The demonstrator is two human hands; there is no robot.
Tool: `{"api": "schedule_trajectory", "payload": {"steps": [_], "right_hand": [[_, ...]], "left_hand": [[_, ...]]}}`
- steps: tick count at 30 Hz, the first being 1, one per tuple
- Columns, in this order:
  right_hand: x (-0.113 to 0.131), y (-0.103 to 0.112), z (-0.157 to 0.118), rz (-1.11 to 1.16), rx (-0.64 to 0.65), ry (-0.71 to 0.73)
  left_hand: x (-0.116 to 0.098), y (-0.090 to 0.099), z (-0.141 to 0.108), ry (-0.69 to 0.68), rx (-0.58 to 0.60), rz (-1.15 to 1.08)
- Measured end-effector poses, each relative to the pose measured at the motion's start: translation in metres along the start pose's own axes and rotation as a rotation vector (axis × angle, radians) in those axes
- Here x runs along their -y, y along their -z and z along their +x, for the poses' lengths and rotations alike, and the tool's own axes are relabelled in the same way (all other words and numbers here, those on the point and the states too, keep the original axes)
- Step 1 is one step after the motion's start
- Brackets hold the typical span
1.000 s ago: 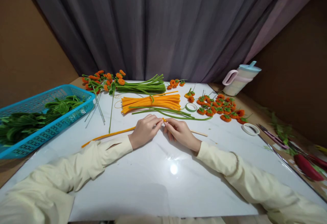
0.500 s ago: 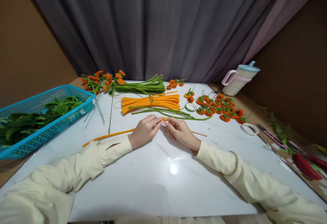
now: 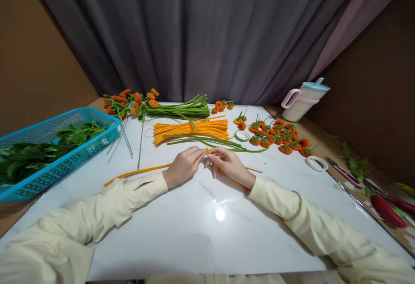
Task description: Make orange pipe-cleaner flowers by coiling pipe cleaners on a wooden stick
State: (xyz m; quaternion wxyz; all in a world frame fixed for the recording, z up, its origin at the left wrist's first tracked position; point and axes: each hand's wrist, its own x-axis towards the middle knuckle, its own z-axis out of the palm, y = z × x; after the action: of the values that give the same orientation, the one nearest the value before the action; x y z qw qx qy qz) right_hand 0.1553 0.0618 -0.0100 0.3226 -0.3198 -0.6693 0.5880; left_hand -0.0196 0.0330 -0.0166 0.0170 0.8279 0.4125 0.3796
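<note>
My left hand point(image 3: 184, 165) is closed in a pinch on an orange pipe cleaner point(image 3: 139, 172), whose long tail runs out to the left over the table. My right hand point(image 3: 230, 165) meets it fingertip to fingertip and pinches the same orange fuzzy strand, a bent bit of which sticks up between the hands. A length of orange also shows under my right palm, toward the wrist. A thin wooden stick point(image 3: 254, 169) pokes out from behind my right hand. Just beyond lie a bundle of orange pipe cleaners point(image 3: 191, 131) and several loose green ones point(image 3: 214, 144).
A blue basket point(image 3: 97, 139) of green leaves stands at left. Behind are green stems point(image 3: 181, 110) and orange flowers point(image 3: 121, 98). Right are flower heads point(image 3: 275, 133), green tape point(image 3: 241, 136), white tape point(image 3: 317, 164), pliers point(image 3: 345, 173) and a lidded cup point(image 3: 303, 101).
My right hand has turned slightly, and an orange length now shows beneath it. The orange bit between my fingertips stands up more. My left hand has hardly moved.
</note>
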Motion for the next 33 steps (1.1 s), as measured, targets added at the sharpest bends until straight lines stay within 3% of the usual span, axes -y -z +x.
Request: {"api": "schedule_trajectory", "payload": {"steps": [22, 33], "right_hand": [[0.007, -0.005, 0.001, 0.121, -0.046, -0.029], [0.010, -0.004, -0.001, 0.040, -0.044, -0.048]], "left_hand": [[-0.001, -0.004, 0.001, 0.001, -0.095, -0.025], [-0.001, -0.006, 0.004, 0.016, -0.152, -0.066]]}}
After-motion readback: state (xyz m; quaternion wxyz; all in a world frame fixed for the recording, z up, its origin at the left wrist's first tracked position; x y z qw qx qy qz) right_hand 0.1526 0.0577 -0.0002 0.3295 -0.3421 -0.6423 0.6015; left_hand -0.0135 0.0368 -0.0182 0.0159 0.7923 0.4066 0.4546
